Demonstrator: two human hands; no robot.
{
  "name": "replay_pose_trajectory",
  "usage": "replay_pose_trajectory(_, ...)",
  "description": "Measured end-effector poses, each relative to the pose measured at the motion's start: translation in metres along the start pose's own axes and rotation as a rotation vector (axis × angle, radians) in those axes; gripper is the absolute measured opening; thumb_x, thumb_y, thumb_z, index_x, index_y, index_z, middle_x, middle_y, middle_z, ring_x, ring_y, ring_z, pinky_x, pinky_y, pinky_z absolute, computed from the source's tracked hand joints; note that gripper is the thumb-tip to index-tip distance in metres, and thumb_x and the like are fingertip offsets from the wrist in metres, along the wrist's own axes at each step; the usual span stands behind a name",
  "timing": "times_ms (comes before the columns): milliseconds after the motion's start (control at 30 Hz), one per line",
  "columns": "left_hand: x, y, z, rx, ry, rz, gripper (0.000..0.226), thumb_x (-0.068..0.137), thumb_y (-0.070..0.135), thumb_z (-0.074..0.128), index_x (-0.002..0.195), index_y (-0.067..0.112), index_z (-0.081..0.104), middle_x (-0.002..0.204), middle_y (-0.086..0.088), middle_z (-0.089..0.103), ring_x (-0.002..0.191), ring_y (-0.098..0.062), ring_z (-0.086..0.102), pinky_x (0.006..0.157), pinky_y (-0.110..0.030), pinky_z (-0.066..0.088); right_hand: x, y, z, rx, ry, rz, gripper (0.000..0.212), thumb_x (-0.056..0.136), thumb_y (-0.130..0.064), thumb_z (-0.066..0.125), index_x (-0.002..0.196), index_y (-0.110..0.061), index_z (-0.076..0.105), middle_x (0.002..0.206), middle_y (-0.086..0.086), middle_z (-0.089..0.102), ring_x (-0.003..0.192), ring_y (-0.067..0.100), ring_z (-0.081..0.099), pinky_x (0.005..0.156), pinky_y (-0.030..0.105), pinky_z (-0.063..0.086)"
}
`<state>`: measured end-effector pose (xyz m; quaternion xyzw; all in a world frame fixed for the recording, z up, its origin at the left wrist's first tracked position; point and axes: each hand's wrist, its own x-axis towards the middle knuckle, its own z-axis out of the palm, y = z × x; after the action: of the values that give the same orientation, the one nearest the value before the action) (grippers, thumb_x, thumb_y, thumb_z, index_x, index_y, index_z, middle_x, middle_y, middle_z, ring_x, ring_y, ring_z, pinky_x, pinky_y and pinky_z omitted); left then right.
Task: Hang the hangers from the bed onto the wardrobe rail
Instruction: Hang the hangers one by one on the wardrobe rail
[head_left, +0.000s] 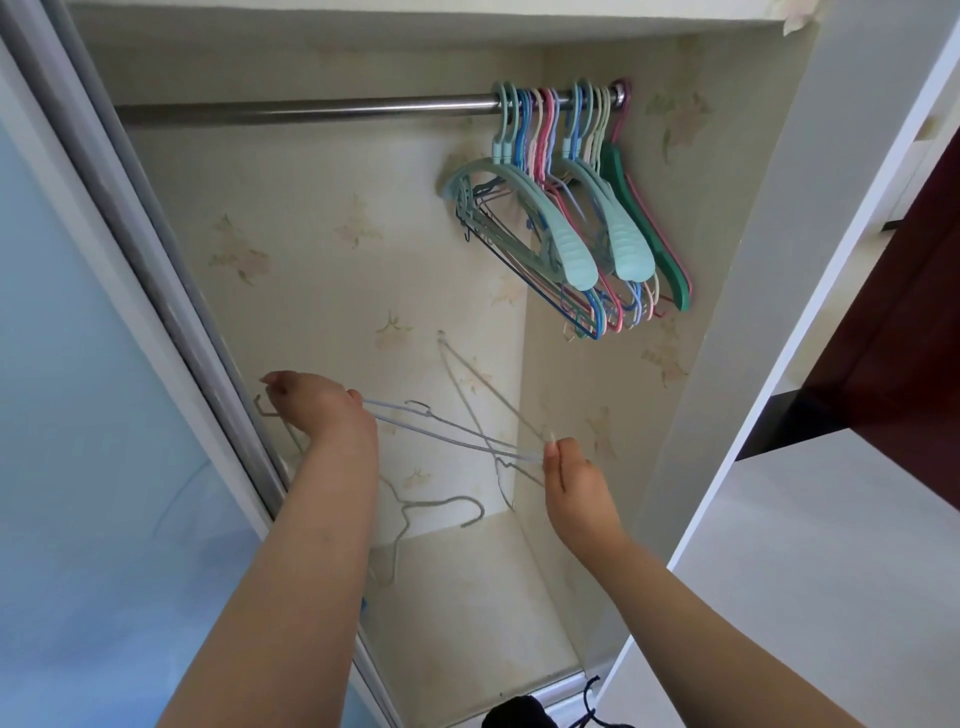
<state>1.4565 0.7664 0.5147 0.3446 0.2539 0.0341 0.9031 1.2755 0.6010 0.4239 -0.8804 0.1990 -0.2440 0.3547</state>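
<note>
The open wardrobe (322, 218) has a steel rail (291, 110) whose left stretch is bare, since the coloured plastic hangers (576, 208) are bunched at its right end, leaving room. Below, the left hand (311, 405) grips a tangle of thin wire hangers (457, 441) while the right hand (566, 467) pinches one free, probably to hang it singly.
</note>
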Motion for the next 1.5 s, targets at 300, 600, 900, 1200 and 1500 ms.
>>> replay_pose_trajectory(300,-0.033,-0.007,-0.001,0.237,-0.26,0.348,0.019,0.1,0.029,0.044,0.084,0.021,0.052,0.068,0.004,0.046,0.049,-0.009,0.034,0.049,-0.024,0.026,0.015,0.038,-0.02,0.001,-0.015,0.302,0.042,0.102,-0.036,0.031,0.103,-0.007,0.061,0.088,0.005,0.064,0.088,0.03,0.06,0.073,0.034,0.045)
replay_pose_trajectory(600,-0.069,-0.071,-0.022,1.05,-1.052,0.515,0.014,0.085,0.023,0.071,0.085,0.035,0.063,0.091,0.001,0.054,0.074,-0.01,0.05,0.066,-0.015,0.039,0.062,-0.073,-0.054,0.213,-0.379,-0.027,0.043,0.103,-0.032,0.032,0.068,-0.018,0.053,0.054,-0.002,0.042,0.042,0.008,0.037,0.047,0.023,0.031)
replay_pose_trajectory(900,-0.032,-0.053,-0.021,0.642,-0.634,0.124,0.039,0.099,0.048,0.04,0.07,0.027,0.054,0.05,0.012,0.039,0.045,-0.01,0.03,0.043,-0.023,0.024,0.092,-0.027,-0.093,0.357,-0.783,0.37,0.086,0.086,-0.074,0.021,0.136,-0.007,0.041,0.105,0.011,0.072,0.094,0.026,0.069,0.083,0.039,0.052)
replay_pose_trajectory(1200,0.052,-0.051,-0.028,0.755,-0.016,0.149,0.062,0.1,0.049,0.019,0.136,0.008,0.048,0.134,-0.018,0.055,0.116,-0.034,0.057,0.098,-0.044,0.049,0.04,0.037,-0.065,0.745,-1.186,0.458,0.117,0.056,-0.094,0.034,0.13,-0.005,0.051,0.134,0.019,0.054,0.119,0.036,0.057,0.095,0.041,0.046)
replay_pose_trajectory(1500,0.069,-0.051,-0.044,1.024,0.146,0.111,0.051,0.102,0.012,0.022,0.152,0.006,0.017,0.146,-0.025,0.036,0.131,-0.038,0.041,0.107,-0.048,0.033,0.041,0.0,-0.081,0.551,-0.878,0.267,0.051,0.086,-0.061,0.046,0.09,-0.012,0.056,0.11,0.017,0.068,0.089,0.032,0.067,0.068,0.027,0.051)
